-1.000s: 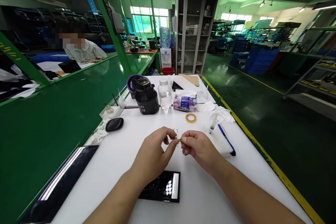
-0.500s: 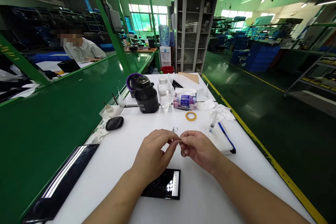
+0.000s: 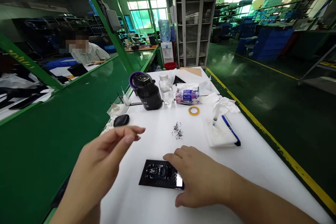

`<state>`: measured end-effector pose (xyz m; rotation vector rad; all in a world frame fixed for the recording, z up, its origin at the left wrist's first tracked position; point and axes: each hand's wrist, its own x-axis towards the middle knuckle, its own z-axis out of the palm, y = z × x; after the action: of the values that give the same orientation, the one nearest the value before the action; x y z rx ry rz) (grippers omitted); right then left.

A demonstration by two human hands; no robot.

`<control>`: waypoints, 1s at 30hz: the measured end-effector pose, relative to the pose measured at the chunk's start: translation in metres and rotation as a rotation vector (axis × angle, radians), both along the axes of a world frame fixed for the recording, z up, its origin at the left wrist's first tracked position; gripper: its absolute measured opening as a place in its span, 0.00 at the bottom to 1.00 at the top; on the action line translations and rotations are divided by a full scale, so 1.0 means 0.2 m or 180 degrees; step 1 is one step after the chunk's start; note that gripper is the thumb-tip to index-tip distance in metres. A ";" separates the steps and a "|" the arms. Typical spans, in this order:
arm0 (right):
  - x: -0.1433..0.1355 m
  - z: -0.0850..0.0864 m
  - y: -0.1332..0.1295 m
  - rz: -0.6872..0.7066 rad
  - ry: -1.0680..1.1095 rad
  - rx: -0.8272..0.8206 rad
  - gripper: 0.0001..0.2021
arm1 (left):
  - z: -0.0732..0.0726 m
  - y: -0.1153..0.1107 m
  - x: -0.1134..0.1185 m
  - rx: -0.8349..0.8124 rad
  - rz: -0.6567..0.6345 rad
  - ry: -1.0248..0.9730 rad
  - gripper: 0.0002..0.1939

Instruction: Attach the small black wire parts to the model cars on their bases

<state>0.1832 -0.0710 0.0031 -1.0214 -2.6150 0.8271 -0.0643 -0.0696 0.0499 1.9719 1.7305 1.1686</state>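
Observation:
A black rectangular plate (image 3: 159, 173) with a shiny raised car-like shape lies on the white table. My right hand (image 3: 199, 175) is over its right end, fingers spread and thumb apart, covering that corner. To the left, my left hand (image 3: 105, 161) is raised above the table with thumb and fingertips drawn together; whatever is between them, if anything, is too small to make out. Beyond the plate lies a loose pile of small dark pieces (image 3: 177, 131).
Behind stand a black jug (image 3: 148, 92), a clear bottle (image 3: 166, 91), a tissue pack (image 3: 187, 96) and a yellow tape roll (image 3: 194, 110). At right, a syringe (image 3: 215, 117) and a blue knife (image 3: 231, 130) rest on a white pad (image 3: 220, 136). A person (image 3: 88, 50) sits at far left.
My hands have parted: the left moved left, and the right came down to the plate and opened. The pile of small pieces and more of the plate now show.

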 end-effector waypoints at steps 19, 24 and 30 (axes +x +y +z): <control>-0.25 -0.19 -0.04 -0.0054 0.0614 0.0603 0.16 | -0.44 -0.28 -0.04 0.0062 0.0268 0.0795 0.08; -0.25 -0.18 -0.06 -0.0056 0.0610 0.0525 0.19 | -0.44 -0.30 -0.03 0.0245 0.0273 0.1023 0.06; -0.24 -0.18 -0.07 -0.0020 0.0519 0.0620 0.22 | -0.44 -0.28 -0.01 0.0304 0.0138 0.1096 0.06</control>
<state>0.1348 -0.0845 -0.0331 -0.8706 -2.4944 0.6117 -0.0670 -0.1249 -0.0384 2.3158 1.9172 0.9853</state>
